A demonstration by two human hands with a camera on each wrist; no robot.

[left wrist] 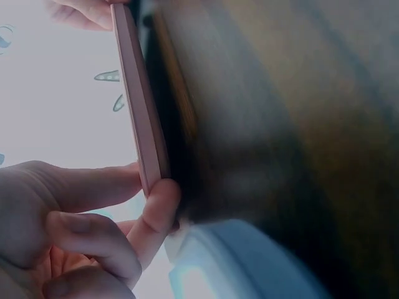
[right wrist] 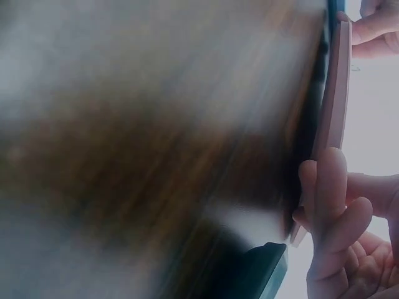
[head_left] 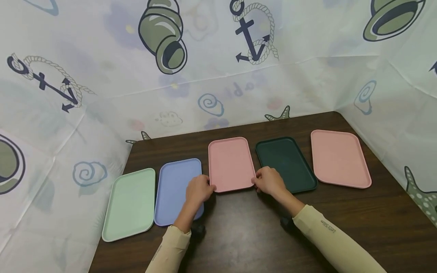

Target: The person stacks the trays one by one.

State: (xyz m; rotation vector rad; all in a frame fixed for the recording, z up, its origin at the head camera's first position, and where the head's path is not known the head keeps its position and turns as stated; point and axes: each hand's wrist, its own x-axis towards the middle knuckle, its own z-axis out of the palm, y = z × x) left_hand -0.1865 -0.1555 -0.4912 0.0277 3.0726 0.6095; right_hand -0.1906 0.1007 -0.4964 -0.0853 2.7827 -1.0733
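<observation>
Between my two hands is a pink tray (head_left: 232, 163), the middle one of a row. My left hand (head_left: 199, 188) pinches its near left corner, thumb on one side of the rim and curled fingers on the other, as the left wrist view shows. At the near right corner my right hand (head_left: 269, 181) pinches the same tray; in the right wrist view its fingers (right wrist: 330, 187) lie under the rim. Both wrist views show the pink tray (left wrist: 140, 99) edge-on, with a dark gap under it.
Left of the pink tray lie a blue tray (head_left: 175, 189), partly behind my left arm, and a light green tray (head_left: 131, 204). On the right are a dark green tray (head_left: 285, 161) and another pink tray (head_left: 341, 159). All are on a dark wooden table (head_left: 235, 235) with patterned sheets (head_left: 211, 45) around it.
</observation>
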